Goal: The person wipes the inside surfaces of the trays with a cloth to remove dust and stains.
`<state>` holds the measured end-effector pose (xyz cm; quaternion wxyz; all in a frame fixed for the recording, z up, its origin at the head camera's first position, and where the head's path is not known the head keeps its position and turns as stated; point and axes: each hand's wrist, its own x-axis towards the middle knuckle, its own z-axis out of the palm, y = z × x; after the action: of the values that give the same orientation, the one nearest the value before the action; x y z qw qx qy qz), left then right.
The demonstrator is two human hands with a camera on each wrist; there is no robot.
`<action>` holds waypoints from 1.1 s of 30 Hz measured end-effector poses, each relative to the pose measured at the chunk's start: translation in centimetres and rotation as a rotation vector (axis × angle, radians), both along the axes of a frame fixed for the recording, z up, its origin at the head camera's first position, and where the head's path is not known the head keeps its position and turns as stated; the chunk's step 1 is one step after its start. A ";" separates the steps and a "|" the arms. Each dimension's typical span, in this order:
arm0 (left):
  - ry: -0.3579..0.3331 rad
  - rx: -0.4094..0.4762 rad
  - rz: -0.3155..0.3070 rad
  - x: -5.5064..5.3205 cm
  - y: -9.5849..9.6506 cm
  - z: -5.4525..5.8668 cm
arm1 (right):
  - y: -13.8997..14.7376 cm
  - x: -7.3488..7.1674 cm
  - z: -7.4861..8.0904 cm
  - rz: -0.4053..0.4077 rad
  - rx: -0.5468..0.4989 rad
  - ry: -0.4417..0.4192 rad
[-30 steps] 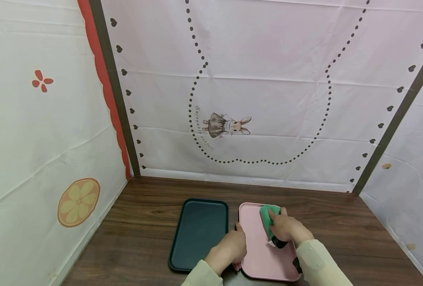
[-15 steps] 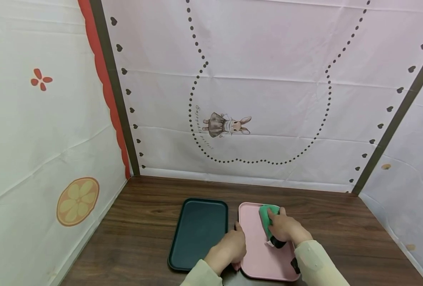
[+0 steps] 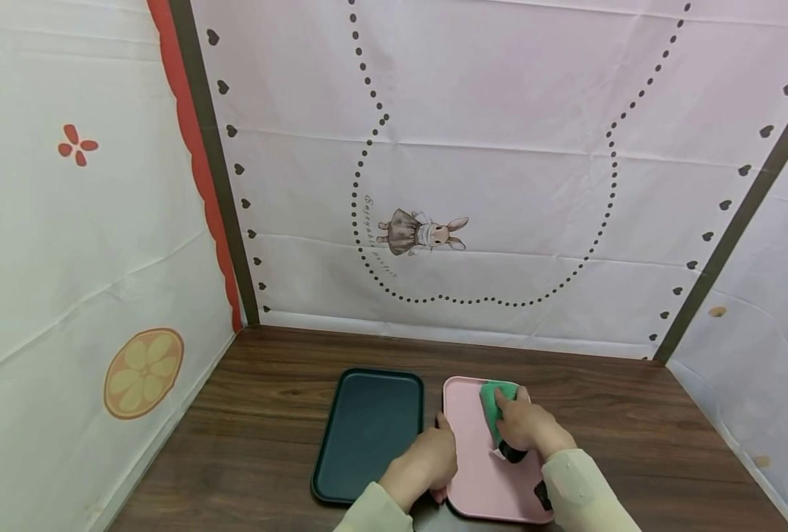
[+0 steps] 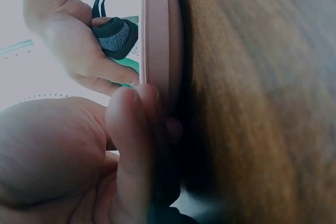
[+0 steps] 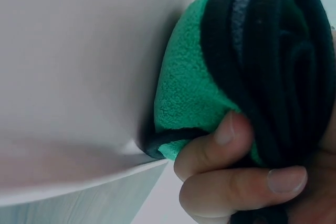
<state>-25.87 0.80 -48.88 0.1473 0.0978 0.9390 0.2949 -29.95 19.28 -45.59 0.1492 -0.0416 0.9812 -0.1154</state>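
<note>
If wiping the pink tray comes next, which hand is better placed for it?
Probably the right hand: it holds the green cloth on the pink tray. The left hand is at the tray's edge.

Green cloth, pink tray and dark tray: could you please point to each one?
Green cloth (image 5: pixel 191 77), right wrist view: on its fuzzy green side.
Pink tray (image 3: pixel 486 479), head view: on its bare inner floor.
Dark tray (image 3: pixel 370 434), head view: on the middle of its floor.

Fuzzy green cloth (image 5: pixel 184 77), smooth matt plastic-looking pink tray (image 3: pixel 487 484) and dark tray (image 3: pixel 370 436), wood-grained tabletop (image 3: pixel 254 443).
</note>
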 end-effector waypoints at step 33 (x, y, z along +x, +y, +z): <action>-0.025 0.016 -0.029 -0.2 -0.1 -0.4 | -3.2 -0.4 0.4 0.064 -0.017 0.008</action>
<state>-26.06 0.68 -49.29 0.1624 0.1087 0.9333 0.3014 -30.35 16.05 -45.16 0.1485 -0.0747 0.9789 -0.1189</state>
